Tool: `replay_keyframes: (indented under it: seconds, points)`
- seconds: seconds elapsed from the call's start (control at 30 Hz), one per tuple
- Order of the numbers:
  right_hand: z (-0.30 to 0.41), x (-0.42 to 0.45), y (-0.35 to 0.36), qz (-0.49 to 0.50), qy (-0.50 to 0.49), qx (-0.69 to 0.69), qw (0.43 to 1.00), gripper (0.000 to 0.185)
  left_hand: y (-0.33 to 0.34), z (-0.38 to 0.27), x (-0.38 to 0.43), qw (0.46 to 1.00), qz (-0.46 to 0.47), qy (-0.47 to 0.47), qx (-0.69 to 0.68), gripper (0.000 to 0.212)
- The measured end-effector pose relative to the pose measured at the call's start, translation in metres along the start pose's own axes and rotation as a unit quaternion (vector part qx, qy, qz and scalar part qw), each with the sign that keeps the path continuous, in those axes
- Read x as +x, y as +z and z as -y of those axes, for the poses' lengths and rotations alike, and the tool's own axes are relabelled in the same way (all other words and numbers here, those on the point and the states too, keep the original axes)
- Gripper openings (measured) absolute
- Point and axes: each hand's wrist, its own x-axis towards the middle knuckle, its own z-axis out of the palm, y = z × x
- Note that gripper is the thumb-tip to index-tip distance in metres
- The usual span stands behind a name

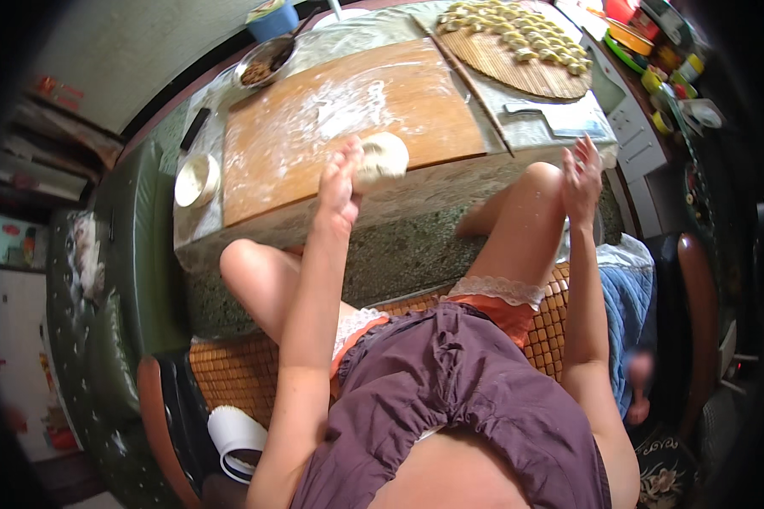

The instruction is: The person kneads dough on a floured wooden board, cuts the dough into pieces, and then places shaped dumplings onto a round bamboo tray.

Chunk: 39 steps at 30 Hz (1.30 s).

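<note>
My left hand [342, 178] is at the near edge of a floured wooden board [280, 140] and grips the left side of a pale lump of dough [385, 156]. The dough overlaps the board's front edge in the view; whether it rests on the wood or is held just above it is hard to tell. My right hand [582, 181] is raised beside my right knee, fingers apart and holding nothing. Close beyond it lies a cleaver [566, 119] with a dark handle. White flour is smeared across the middle of the board.
A rolling pin [461, 79] lies along the board's right side. Beyond it, a round slatted tray [484, 60] carries rows of dumplings [528, 35]. A metal bowl of brown filling [258, 71] stands back left. Nearer are a white bowl [197, 180] and a black object [195, 129].
</note>
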Motion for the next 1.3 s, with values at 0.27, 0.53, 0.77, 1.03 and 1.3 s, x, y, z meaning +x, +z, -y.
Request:
replay_keyframes:
  seconds: [0.27, 0.53, 0.77, 1.03, 1.3]
  points:
    - [0.065, -0.017, 0.195, 0.313, -0.293, -0.219, 0.876, 0.092, -0.083, -0.026, 0.086, 0.868, -0.042, 0.294, 0.399, 0.044]
    - [0.108, 0.073, 0.331, 0.473, -0.507, -0.068, 0.718, 0.076, -0.107, -0.075, 0.102, 0.662, 0.103, 0.21, 0.712, 0.094]
    - [0.109, 0.063, 0.355, 0.617, -0.493, 0.087, 0.608, 0.049, -0.11, -0.068, 0.106, 0.668, 0.157, 0.209, 0.697, 0.093]
    - [0.111, 0.07, 0.354, 0.61, -0.441, 0.124, 0.647, 0.049, -0.108, -0.066, 0.107, 0.694, 0.176, 0.221, 0.662, 0.061]
    - [0.136, 0.055, 0.352, 0.517, -0.275, -0.043, 0.81, 0.044, -0.107, -0.065, 0.107, 0.703, 0.178, 0.221, 0.653, 0.053]
